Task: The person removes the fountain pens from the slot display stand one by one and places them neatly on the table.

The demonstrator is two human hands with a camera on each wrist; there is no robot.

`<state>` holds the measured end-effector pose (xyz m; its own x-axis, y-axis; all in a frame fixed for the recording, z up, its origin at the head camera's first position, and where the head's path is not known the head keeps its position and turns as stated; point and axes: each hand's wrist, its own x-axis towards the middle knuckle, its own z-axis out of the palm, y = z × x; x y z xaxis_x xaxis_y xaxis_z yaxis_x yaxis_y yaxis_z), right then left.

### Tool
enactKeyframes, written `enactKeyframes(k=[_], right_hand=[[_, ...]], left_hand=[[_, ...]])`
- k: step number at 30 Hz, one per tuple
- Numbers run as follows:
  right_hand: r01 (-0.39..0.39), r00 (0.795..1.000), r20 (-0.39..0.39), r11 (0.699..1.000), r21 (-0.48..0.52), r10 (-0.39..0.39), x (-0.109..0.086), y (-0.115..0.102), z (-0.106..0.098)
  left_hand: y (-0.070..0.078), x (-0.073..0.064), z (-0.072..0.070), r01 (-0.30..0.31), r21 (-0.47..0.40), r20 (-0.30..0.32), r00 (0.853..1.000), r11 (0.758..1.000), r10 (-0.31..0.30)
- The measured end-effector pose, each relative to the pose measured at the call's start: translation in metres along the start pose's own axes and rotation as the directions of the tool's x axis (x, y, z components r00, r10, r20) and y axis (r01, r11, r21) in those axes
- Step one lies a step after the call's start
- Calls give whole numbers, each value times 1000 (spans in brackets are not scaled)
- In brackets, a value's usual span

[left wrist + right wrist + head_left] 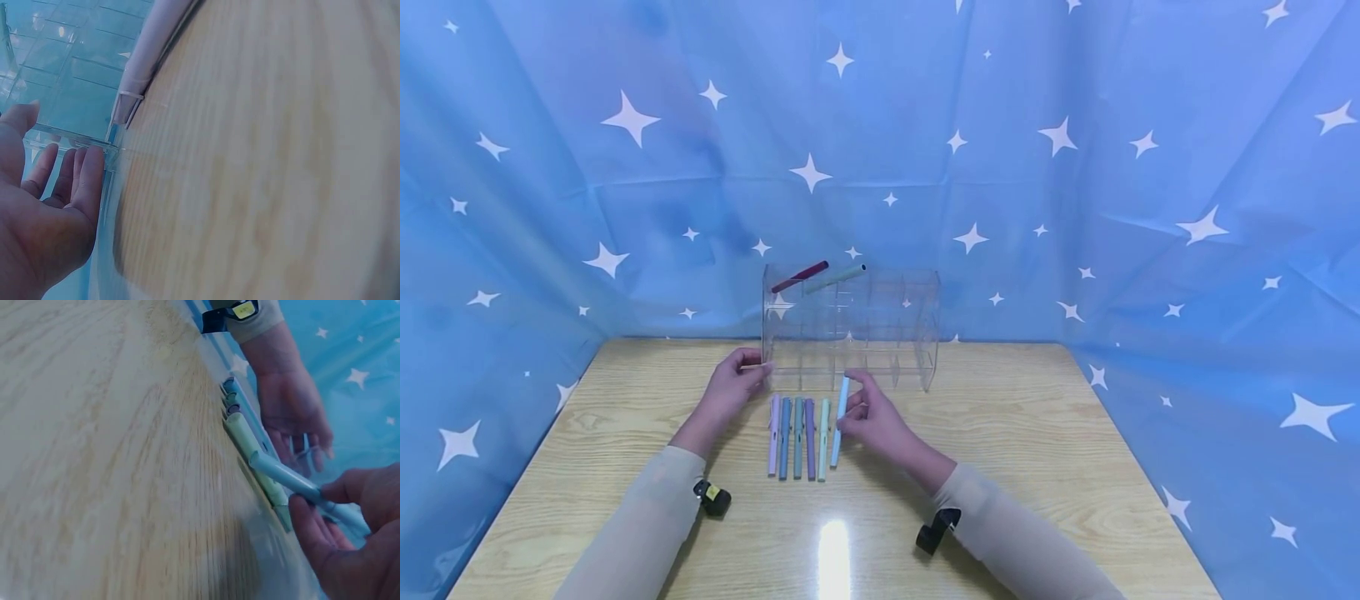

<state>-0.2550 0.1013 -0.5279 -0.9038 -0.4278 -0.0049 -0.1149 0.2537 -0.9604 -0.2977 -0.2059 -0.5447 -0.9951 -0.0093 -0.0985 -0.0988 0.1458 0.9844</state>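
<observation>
A light blue pen [843,408] is pinched between the thumb and fingers of my right hand [874,421], tilted slightly; in the right wrist view the pen [284,475] passes over a pale green one [244,434]. My left hand [733,385] grips the lower left side of a clear acrylic organizer [850,360], its thumb in front. In the left wrist view, the fingers of this hand [50,212] bend about the organizer's edge. A dark red pen [800,277] and a pale green pen [837,279] lean in the organizer's top compartments.
Left of the held pen, several pens lie side by side on the wooden table [1037,433], among them a lilac pen [773,437], a blue pen [785,437] and a purple pen [810,442]. A blue starry curtain [880,108] hangs behind.
</observation>
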Motion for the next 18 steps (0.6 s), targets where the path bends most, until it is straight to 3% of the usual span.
enactKeyframes(k=[18], right_hand=[[-84, 996, 25, 991, -103, 87, 5, 5, 5]], left_hand=[[1, -2, 1, -2, -6, 7, 1000, 1000, 2]])
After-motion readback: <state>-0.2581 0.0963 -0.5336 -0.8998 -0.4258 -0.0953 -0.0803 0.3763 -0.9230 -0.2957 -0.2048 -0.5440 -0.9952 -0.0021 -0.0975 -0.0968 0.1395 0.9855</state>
